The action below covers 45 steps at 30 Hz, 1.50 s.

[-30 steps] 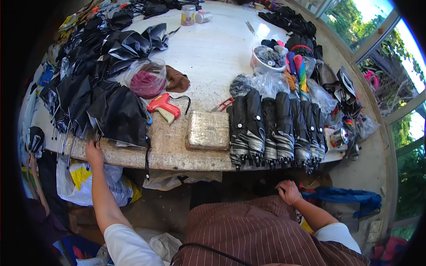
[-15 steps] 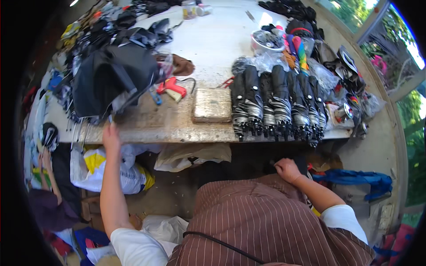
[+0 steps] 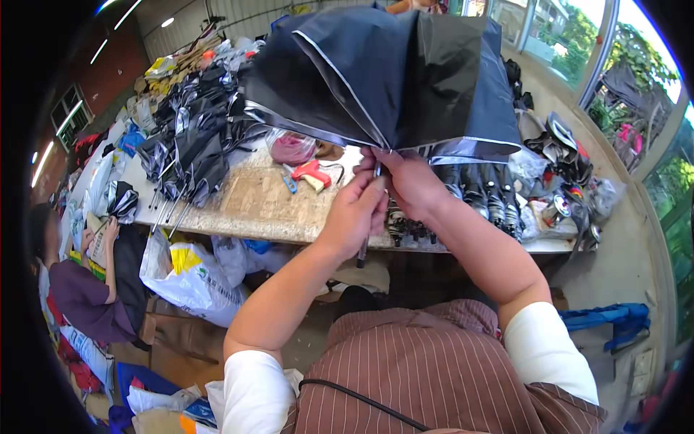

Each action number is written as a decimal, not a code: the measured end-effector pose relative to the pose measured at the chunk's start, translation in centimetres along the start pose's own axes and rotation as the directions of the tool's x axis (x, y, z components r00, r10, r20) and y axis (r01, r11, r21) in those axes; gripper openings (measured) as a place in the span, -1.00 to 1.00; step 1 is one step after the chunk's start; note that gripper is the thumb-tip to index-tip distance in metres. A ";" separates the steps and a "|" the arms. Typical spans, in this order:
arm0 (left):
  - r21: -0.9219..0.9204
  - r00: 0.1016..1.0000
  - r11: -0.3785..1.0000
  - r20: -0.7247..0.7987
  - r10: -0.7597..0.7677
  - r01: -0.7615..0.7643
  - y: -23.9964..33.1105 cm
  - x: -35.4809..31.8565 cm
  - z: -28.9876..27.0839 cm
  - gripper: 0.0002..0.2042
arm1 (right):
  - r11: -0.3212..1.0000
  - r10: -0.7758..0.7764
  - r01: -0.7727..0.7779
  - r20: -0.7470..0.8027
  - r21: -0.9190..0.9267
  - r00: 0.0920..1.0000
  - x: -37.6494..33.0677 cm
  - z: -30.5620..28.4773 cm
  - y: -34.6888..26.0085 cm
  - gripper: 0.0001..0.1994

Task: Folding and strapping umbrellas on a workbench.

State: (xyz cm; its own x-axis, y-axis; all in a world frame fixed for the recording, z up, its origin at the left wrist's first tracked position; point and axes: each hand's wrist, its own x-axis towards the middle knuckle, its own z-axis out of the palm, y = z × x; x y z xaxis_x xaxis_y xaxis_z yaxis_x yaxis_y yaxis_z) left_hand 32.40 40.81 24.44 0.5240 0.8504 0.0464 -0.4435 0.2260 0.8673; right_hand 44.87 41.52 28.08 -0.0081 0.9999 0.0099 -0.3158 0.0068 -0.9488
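Note:
In front of me, above the table (image 3: 264, 210), I hold a partly spread black umbrella (image 3: 347, 79) with pale edging on its panels. My left hand (image 3: 354, 213) is closed around its thin shaft, whose dark lower end (image 3: 362, 254) sticks out below the fist. Just above and to the right, my right hand (image 3: 416, 186) is closed at the gathered lower edge of the cloth, by the shaft. The fingertips of both hands nearly meet there. Exactly what the right fingers pinch is partly hidden.
A red and cream glue gun (image 3: 312, 175) lies beside a blue tool (image 3: 290, 184). Folded black umbrellas (image 3: 493, 202) stand in a row at right; loose ones (image 3: 195, 141) pile up at left. A white and yellow sack (image 3: 189, 282) hangs below. Another person (image 3: 87, 289) works at far left.
The umbrella has moved from the table's left side to the middle and up. My right hand has risen from beside my lap to join the left at it. My view has tilted upward.

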 end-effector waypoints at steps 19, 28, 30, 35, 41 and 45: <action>0.288 0.896 0.956 0.437 -0.081 -0.054 -2.2 0.6 15.5 -0.83 | 0.977 0.051 0.039 -0.412 0.207 0.910 -1.9 -23.1 -30.1 -0.76; 0.490 0.864 0.837 0.502 -0.045 -0.242 -4.9 -7.4 12.5 -0.85 | 0.740 0.472 -0.072 -0.441 0.668 0.763 -7.9 -26.5 -39.1 -0.74; 0.384 0.860 0.921 0.488 -0.148 -0.060 -4.6 -6.9 12.9 -0.84 | 0.662 0.554 -0.092 -0.403 0.744 0.728 -8.0 -25.5 -40.2 -0.74; 0.002 0.706 0.903 0.623 -0.338 0.431 -1.3 -8.6 10.8 -0.82 | 0.712 -0.685 0.695 -0.123 0.099 0.718 -7.6 -17.3 -32.3 -0.72; -0.196 0.532 0.742 0.811 -0.245 0.641 -0.7 -9.6 8.6 -0.81 | 0.681 -0.717 0.693 0.024 0.235 0.697 -5.6 -14.4 -31.6 -0.72; -0.151 0.534 0.783 0.806 -0.255 0.604 0.0 -9.6 7.6 -0.79 | 0.678 -0.735 0.735 -0.012 0.004 0.678 -6.1 -14.8 -32.9 -0.71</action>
State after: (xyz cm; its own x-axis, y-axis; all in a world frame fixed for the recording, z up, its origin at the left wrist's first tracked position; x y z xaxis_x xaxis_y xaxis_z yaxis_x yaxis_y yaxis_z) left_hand 32.90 29.05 27.75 0.9791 0.0130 0.2029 -0.1411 0.7621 0.6319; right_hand 69.35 35.32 54.54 0.2384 0.6733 0.6998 -0.2240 0.7393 -0.6350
